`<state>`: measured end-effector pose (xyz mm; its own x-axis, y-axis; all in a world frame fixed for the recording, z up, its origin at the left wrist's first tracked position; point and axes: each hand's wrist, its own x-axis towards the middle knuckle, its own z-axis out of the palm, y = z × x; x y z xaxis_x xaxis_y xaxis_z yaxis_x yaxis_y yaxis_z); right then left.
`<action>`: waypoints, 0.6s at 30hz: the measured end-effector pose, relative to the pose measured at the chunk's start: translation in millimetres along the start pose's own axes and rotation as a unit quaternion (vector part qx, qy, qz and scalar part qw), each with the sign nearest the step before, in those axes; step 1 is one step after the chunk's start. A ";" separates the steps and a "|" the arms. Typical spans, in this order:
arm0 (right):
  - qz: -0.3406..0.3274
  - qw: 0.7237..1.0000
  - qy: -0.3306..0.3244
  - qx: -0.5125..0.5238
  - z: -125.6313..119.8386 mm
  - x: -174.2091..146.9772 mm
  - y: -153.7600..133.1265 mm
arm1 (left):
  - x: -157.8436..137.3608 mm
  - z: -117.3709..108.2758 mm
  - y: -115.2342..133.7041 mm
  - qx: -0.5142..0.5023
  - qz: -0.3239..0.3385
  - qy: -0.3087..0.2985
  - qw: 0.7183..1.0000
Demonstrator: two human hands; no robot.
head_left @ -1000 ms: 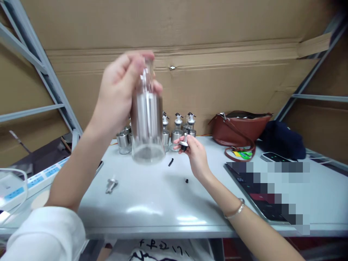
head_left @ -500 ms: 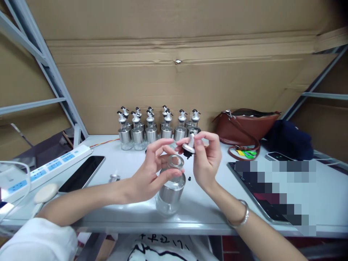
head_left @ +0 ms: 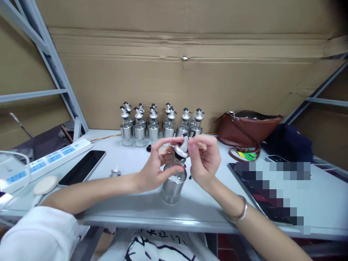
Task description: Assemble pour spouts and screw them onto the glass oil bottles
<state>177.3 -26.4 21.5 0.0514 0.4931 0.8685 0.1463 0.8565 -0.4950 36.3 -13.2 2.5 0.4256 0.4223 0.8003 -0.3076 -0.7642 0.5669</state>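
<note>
A glass bottle with a steel sleeve stands near the table's front edge. My left hand is closed round its neck, thumb in front and fingers behind. On the bottle's mouth sits a silver-white pour spout with a black stopper underneath and a black flip lid. My right hand pinches this spout from the right side. Whether the stopper is fully seated I cannot tell. A small black piece lies on the table just right of the bottle.
Several finished-looking bottles with spouts stand in rows at the back. A phone, a power strip and a small clear part lie left. A brown bag and a dark tablet-like device are on the right.
My right hand has brought the spout left, from beside the bottle onto its mouth. My left hand stays at the neck. The camera view has shifted slightly.
</note>
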 end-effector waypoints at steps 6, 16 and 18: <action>-0.060 0.997 0.032 -0.030 1.4 -11.4 7.3 | -2.5 -0.5 -2.0 0.020 0.018 -0.013 1.000; -0.111 0.992 -0.055 -0.005 5.8 -18.2 11.2 | -13.9 1.1 -15.5 0.051 0.016 -0.021 0.998; -0.094 0.994 -0.059 -0.022 7.0 -20.3 11.5 | -14.6 0.7 -16.0 0.056 0.015 -0.024 0.998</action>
<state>171.0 -25.4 -2.0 -0.0959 0.3423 0.9347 0.1859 0.9287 -0.3210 35.6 -7.5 -18.3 0.4589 0.3775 0.8043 -0.2248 -0.8265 0.5161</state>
